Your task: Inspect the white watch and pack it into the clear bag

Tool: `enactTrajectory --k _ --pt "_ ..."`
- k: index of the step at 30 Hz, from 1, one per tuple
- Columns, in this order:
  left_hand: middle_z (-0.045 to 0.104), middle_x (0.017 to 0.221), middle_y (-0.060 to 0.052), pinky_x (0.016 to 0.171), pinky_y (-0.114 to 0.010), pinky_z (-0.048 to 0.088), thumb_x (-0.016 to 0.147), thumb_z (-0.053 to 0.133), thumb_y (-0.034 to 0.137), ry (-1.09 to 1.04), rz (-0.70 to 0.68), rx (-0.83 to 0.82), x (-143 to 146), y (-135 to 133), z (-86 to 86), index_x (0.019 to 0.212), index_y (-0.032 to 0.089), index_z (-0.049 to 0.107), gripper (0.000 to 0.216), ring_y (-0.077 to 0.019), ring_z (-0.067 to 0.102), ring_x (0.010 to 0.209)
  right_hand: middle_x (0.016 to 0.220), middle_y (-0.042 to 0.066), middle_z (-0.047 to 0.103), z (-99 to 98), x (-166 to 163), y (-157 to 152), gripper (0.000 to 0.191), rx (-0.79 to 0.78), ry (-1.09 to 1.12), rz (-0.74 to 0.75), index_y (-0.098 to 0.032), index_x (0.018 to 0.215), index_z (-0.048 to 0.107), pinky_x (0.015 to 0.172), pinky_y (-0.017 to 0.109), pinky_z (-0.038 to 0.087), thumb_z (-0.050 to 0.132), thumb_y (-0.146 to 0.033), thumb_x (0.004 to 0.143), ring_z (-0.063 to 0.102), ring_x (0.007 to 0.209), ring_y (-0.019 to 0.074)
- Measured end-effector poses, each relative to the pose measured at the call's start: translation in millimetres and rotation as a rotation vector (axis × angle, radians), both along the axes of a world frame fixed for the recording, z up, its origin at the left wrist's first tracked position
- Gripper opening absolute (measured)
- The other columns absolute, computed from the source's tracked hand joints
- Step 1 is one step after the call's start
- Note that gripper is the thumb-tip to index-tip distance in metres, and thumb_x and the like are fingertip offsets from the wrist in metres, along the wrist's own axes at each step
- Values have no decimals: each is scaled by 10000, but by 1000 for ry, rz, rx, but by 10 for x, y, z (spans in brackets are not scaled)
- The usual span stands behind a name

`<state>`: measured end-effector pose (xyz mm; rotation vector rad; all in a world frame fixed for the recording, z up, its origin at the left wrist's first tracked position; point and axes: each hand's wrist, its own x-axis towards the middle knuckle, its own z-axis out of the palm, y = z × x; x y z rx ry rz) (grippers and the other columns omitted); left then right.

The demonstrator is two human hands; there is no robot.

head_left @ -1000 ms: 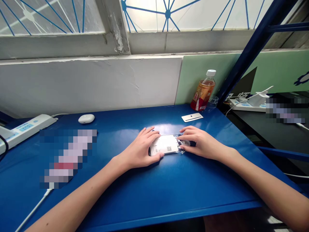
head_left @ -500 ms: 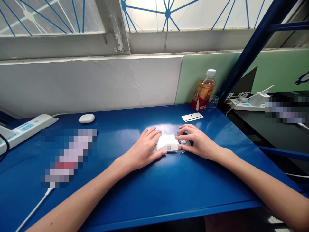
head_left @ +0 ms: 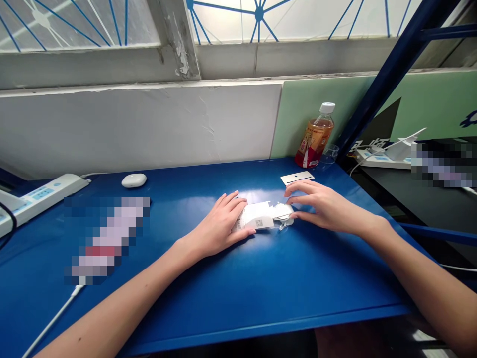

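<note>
A small white packet (head_left: 257, 217) with a printed square code lies on the blue desk, partly wrapped in clear plastic. My left hand (head_left: 225, 221) grips its left end between thumb and fingers. From the packet's right end sticks out a white rounded item (head_left: 283, 212) with a thin curved outline, perhaps a coiled cable; its kind is unclear. The fingertips of my right hand (head_left: 316, 203) pinch the right edge of this item. A bit of crumpled clear plastic (head_left: 283, 225) shows just below it.
A white card (head_left: 297, 177) lies behind my right hand, with a drink bottle (head_left: 315, 136) and a clear cup (head_left: 330, 154) farther back. At left are a white earbud case (head_left: 134, 180), a power strip (head_left: 48, 196) and a blurred-out device (head_left: 112, 233) on a white cable (head_left: 52, 318).
My right hand has moved right, drawing the white rounded item farther out of the packet. My left hand stays on the packet's left end. The camera view has shifted slightly.
</note>
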<state>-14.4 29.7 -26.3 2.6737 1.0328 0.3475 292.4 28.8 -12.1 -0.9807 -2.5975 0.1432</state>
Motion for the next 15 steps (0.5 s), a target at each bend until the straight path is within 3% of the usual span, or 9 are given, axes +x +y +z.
enactTrajectory --k 4,8,15 --pt "516 1440 -178 1178 -582 244 950 558 515 -20 -2 -18 -14 0 -29 1385 153 481 572 -360 318 1449 1212 112 634 -30 62 40 187 -74 -4 -39 -217 1039 714 953 477 526 635 -326 908 617 1144 306" --pt "489 1470 -179 1170 -571 269 966 522 530 -51 1 -40 -24 -2 -58 1421 166 457 587 -352 313 1453 1364 123 553 -36 56 33 282 -107 45 -95 -244 1116 716 963 464 529 685 -374 867 558 1249 324" --pt "487 1469 -185 1173 -576 258 961 527 535 -49 -14 -19 -9 2 -70 1420 144 451 608 -352 313 1452 1405 130 543 -126 -136 -43 325 -138 100 -44 -251 1155 710 1009 483 503 671 -408 874 552 1266 323"
